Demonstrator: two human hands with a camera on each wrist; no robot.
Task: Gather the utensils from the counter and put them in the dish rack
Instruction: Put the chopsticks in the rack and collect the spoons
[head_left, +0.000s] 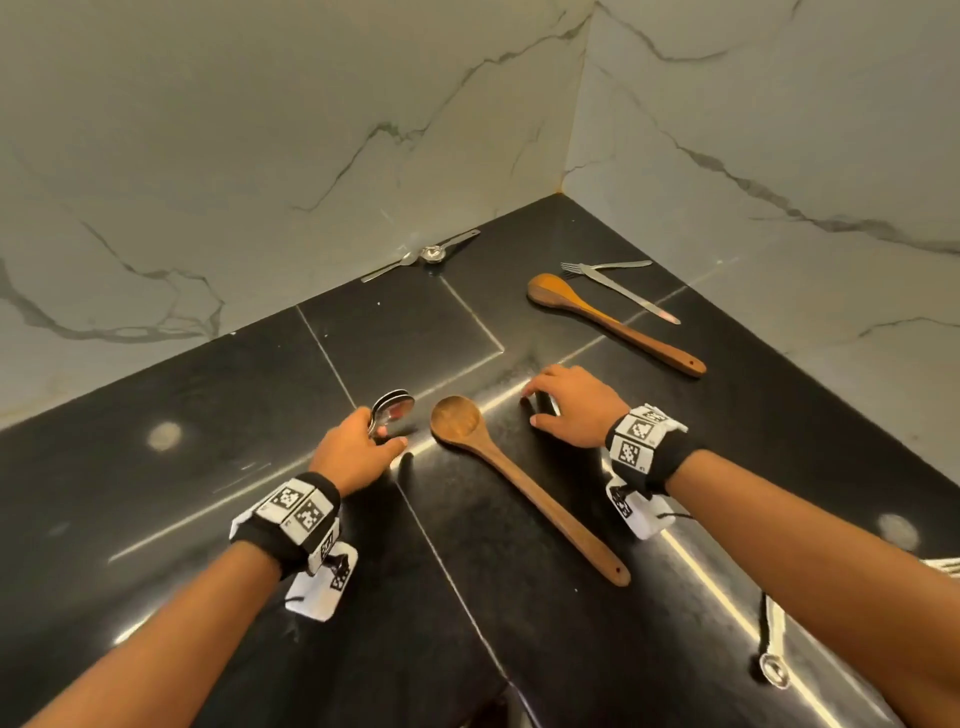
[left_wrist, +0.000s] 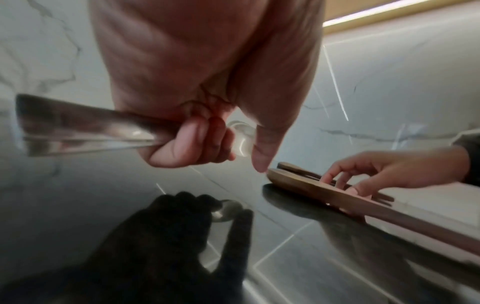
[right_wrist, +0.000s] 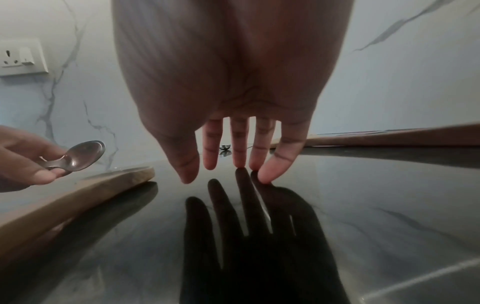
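Note:
My left hand (head_left: 358, 447) grips a stack of metal spoons (head_left: 395, 408) by their handles (left_wrist: 78, 127), with the bowls pointing away from me. Just right of it, a long wooden spoon (head_left: 498, 467) lies on the black counter (head_left: 208, 415). My right hand (head_left: 566, 410) is beyond that spoon's bowl, fingers (right_wrist: 267, 172) straight and spread, their tips on the counter and holding nothing. A second wooden spoon (head_left: 613, 322) lies at the back right, beside a fork (head_left: 608, 267) and a knife (head_left: 628, 296). No dish rack is in view.
More metal cutlery (head_left: 431, 253) lies against the marble back wall (head_left: 260, 156). A small round metal piece on a dark cord (head_left: 774, 673) sits at the counter's near right. The two walls meet in a corner at the back right. A wall socket (right_wrist: 20, 57) shows in the right wrist view.

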